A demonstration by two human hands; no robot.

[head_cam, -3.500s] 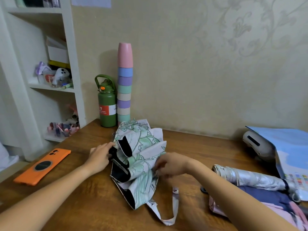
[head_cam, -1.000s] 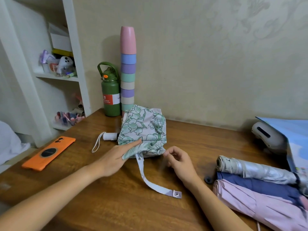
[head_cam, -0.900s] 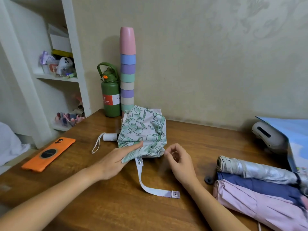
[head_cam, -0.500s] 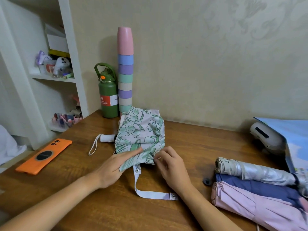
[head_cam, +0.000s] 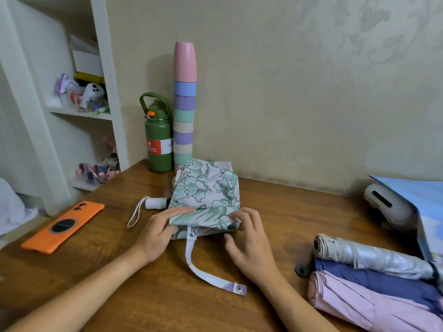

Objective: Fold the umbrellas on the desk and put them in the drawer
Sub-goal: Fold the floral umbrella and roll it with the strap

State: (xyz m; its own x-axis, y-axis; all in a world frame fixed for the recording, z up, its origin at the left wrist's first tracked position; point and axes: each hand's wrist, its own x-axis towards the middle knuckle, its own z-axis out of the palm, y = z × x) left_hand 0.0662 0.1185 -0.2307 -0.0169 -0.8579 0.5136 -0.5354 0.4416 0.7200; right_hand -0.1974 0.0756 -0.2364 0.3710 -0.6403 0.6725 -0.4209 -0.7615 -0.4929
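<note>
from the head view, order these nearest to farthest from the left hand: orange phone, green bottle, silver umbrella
From the left hand:
1. orange phone, to its left on the desk.
2. green bottle, behind it by the wall.
3. silver umbrella, far right, past the right hand.

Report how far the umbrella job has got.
Done: the silver umbrella, blue umbrella and pink umbrella lie rolled at the desk's right. In hand: the left hand and right hand roll the floral umbrella; its strap lies unfastened. Left: snapping it; stowing all four. No drawer is in view.
</note>
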